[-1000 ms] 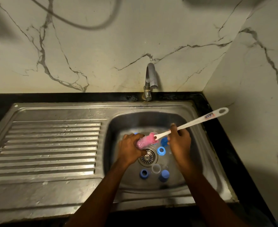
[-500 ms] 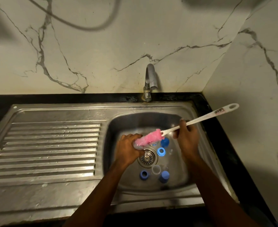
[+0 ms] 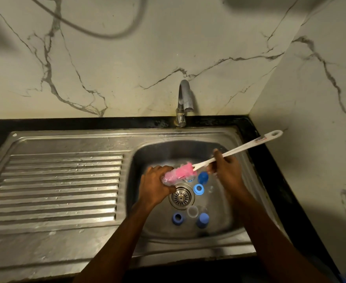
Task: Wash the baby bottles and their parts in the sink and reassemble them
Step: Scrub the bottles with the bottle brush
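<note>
Left hand [image 3: 156, 185] wraps the bottle [image 3: 165, 181] over the sink [image 3: 168, 148], right hand [image 3: 228, 171] grips the brush [image 3: 243, 147] (pink head poking into the bottle).

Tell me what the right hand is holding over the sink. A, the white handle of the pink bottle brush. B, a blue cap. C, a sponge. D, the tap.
A: the right hand has its fingers curled round the white handle of the bottle brush, whose pink head pokes into the clear bottle that the left hand grips.
</note>
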